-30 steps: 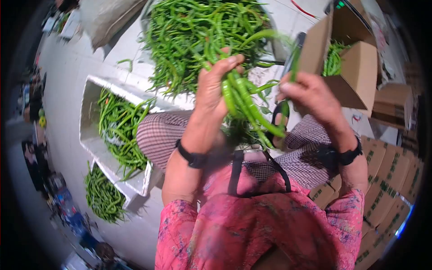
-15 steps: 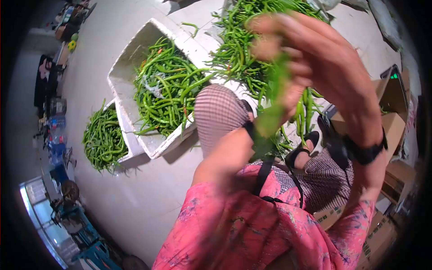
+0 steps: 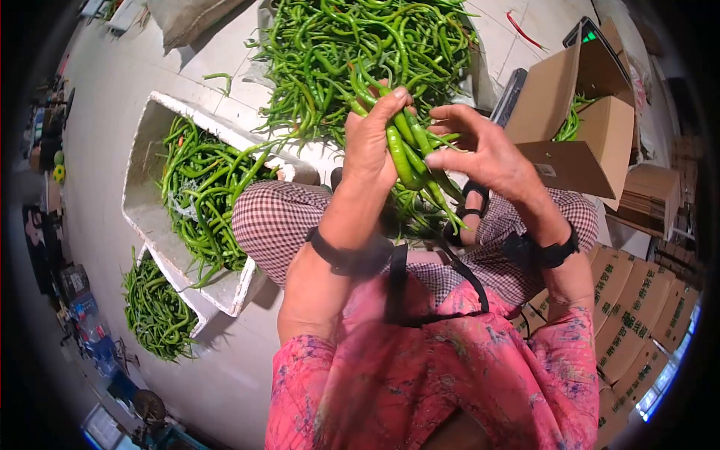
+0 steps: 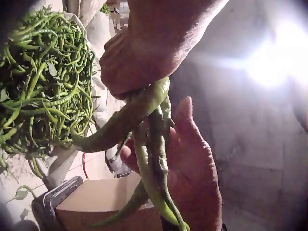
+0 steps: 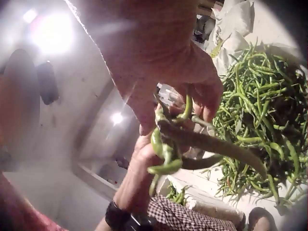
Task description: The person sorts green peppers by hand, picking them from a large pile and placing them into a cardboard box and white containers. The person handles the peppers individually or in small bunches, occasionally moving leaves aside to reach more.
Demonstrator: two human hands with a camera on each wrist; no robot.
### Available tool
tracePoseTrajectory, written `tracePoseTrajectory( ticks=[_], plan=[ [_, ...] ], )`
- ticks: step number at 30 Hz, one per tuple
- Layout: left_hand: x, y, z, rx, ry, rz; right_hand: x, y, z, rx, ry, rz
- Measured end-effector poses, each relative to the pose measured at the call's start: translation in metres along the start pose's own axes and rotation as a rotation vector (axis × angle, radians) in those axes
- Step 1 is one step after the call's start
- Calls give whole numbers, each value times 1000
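In the head view the left hand (image 3: 371, 142) grips a bunch of long green peppers (image 3: 405, 154), which hang down and to the right from its fist. Close beside the bunch, the right hand (image 3: 484, 154) has its thumb and fingers spread apart around the pepper ends; whether it touches them is hard to tell. The left wrist view has the left hand (image 4: 139, 62) above the peppers (image 4: 151, 144) and the right hand (image 4: 187, 178) behind them. A large pile of green peppers (image 3: 322, 67) lies on the floor beyond the hands.
A white foam box (image 3: 142, 187) of peppers stands at the left, with a smaller heap (image 3: 157, 311) below it. An opened cardboard box (image 3: 577, 161) holding some peppers is at the right. Flat cartons (image 3: 630, 315) lie lower right, and a red pepper (image 3: 525, 31) is on the floor.
The view has swung back right from the foam box. The hands, crossed over each other half a second ago, are now apart; the right hand's fingers are spread beside the bunch.
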State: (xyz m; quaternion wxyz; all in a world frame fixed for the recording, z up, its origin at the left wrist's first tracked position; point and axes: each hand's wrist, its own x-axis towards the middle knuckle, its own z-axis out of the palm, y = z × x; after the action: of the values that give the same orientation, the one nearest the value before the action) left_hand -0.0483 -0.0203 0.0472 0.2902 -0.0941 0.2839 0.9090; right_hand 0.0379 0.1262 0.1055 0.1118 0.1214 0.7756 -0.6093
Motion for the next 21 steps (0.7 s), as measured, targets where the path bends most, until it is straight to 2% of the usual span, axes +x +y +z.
tracePoseTrajectory(
  ticks=[4,5,8,9,12,14,18,20,21],
  plan=[
    [-4,-6,11,92,21,-101,-6,24,12,-175,28,-57],
    [-1,-9,5,70,-63,-117,-4,31,11,0,5,-86],
    [3,-13,-5,153,-169,-203,-10,39,1,683,-111,112],
    [3,-18,-4,133,-196,-152,-10,43,-2,830,-150,129],
    [2,-23,-5,128,-161,-239,-10,54,-5,1035,-127,119],
    [3,-24,-1,126,-171,-253,-12,53,-8,1028,-109,115],
    [-2,-29,13,212,-64,-189,-13,60,-5,1081,-94,107],
    [-2,-31,13,235,-47,-153,-13,63,-8,960,-124,113],
    [0,-32,9,288,-59,-125,-14,63,-7,810,-75,99]
  ],
)
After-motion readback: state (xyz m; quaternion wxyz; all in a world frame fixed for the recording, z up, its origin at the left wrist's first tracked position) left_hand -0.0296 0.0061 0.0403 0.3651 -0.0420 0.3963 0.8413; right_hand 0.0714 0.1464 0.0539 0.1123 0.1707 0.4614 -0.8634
